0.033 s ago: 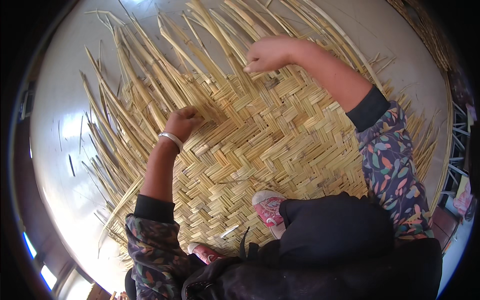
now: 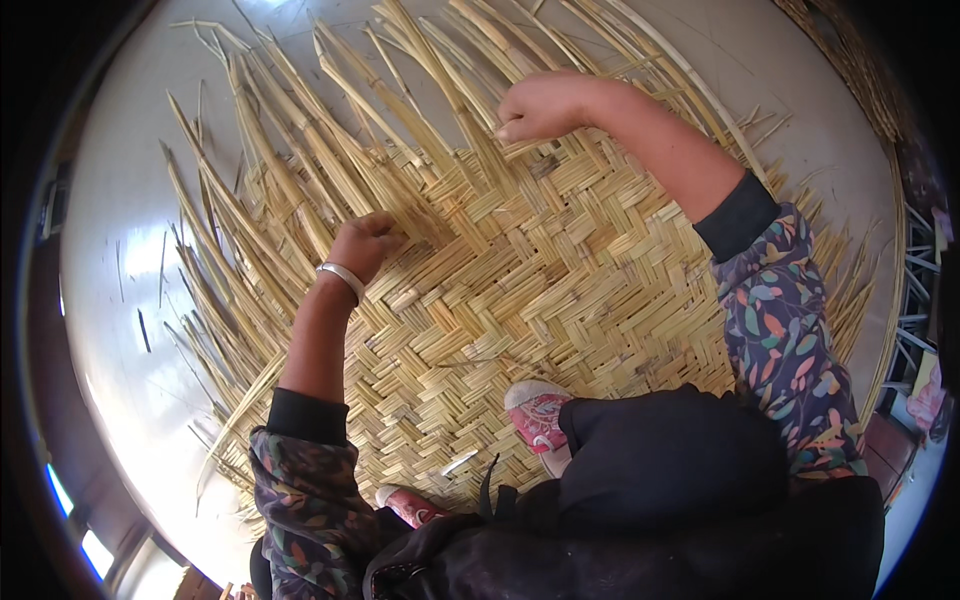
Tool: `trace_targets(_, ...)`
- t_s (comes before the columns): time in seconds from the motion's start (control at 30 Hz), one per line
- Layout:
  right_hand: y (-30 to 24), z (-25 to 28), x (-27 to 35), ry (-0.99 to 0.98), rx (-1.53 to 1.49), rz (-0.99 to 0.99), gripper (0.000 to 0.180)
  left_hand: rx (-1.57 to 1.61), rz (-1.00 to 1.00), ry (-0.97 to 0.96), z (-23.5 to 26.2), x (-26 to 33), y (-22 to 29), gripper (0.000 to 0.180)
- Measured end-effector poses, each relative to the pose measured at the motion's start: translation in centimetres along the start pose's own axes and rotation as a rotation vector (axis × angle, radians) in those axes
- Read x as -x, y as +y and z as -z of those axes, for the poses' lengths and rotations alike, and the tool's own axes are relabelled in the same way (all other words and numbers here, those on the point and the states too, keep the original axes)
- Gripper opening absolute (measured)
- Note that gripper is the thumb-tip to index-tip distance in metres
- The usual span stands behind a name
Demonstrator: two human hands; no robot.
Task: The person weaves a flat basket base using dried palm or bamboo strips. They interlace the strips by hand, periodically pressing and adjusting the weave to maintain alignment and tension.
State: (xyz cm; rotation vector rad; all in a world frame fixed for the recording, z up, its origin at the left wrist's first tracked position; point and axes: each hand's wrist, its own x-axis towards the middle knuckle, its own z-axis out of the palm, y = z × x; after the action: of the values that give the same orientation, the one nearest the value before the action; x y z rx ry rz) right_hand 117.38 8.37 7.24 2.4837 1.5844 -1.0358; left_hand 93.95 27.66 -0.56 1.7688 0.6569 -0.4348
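Observation:
A mat (image 2: 600, 300) of flattened pale-yellow reed strips, woven in a zigzag pattern, lies on the floor under me. Long unwoven strips (image 2: 275, 150) fan out from its far and left edges. My left hand (image 2: 366, 244), with a white bangle on the wrist, is closed at the far-left edge of the weave, its fingertips curled down on strips there. Farther off and to the right, my right hand (image 2: 545, 106) is closed with bent fingers. A pale strip runs out just below its fingertips; the palm side is hidden.
My pink patterned shoes (image 2: 540, 415) stand on the near part of the mat. A small white sliver (image 2: 459, 463) lies between them. Smooth grey floor (image 2: 120, 210) surrounds the mat. A bundle of long stalks (image 2: 850, 60) lies at the far right, near metal framework (image 2: 912, 320).
My right hand has shifted very slightly to the right, and a pale strip shows more plainly beneath its fingertips. My left hand stays in place.

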Motion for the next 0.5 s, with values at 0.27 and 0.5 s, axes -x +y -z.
trace_targets(0.27,2.0,-2.4,-2.3,0.015,0.029,-0.021,0.039,-0.054,-0.013,-0.030,0.6,-0.9,-0.4,0.021)
trace_targets(0.5,2.6,-2.8,-2.1,-0.113,0.023,0.036,0.038,-0.213,0.015,-0.042,0.1,-1.1,-0.1,0.021)
